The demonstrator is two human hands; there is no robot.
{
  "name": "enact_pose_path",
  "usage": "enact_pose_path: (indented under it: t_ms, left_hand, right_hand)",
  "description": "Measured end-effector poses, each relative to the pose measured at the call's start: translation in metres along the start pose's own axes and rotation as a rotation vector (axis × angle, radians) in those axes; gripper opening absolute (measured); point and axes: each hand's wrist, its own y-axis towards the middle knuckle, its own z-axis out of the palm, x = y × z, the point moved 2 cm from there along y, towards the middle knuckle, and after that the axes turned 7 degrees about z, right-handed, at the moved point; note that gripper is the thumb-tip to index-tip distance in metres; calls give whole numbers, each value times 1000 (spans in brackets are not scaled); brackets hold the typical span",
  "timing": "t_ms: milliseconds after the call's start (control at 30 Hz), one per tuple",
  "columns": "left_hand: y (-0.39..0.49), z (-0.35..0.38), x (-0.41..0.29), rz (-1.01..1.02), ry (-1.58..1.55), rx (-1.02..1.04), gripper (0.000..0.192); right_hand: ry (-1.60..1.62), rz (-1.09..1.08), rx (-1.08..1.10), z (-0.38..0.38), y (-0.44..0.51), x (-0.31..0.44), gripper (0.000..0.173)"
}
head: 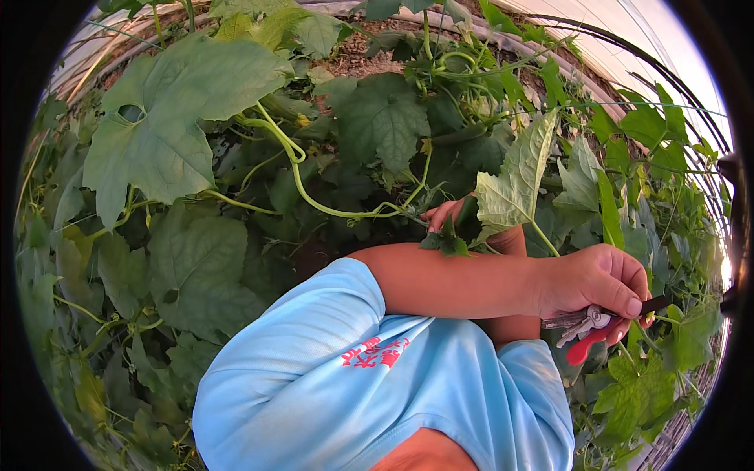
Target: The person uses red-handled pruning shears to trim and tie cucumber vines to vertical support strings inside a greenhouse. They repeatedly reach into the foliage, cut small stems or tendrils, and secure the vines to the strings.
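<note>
My left arm crosses in front of my chest, and my left hand (609, 288) is at the right. It grips a bunch of keys (592, 321) with a red piece (586, 347) and a dark strip (654, 304) among them. Beyond the left forearm is my right hand (445, 213), partly hidden by leaves. Its fingers touch the hairy tip of a gourd-like vine (330, 209); how firmly they close on it cannot be seen. A pale, upturned leaf (512, 182) stands over the right wrist, and a small dark leaf (447, 240) overlaps the left forearm.
Dense foliage surrounds me, with a large leaf (177, 106) at upper left. A thin green line (642, 105) runs across the upper right. Bare soil (362, 56) shows at the top. Curved hoops (636, 44) and pale plastic sheeting (677, 41) rise beyond the plants.
</note>
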Motion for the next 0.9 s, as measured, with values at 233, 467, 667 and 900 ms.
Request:
enact_pose_path:
  t_ms: [233,467,667,900]
  left_hand:
    - [-10,-9,-6,84,48,-52,12]
    - [-55,-9,-42,-54,807,-158,10]
    - [-155,-20,-116,321,1326,-570,6]
    - [-244,-43,-179,136,1453,-1144,7]
  right_hand:
    - [145,-416,-3,-42,-28,21,32]
    - [320,-667,-276,-62,-58,-10,22]
    - [503,-470,-299,-61,-45,7,36]
    - [624,-561,-443,-84,-56,0,34]
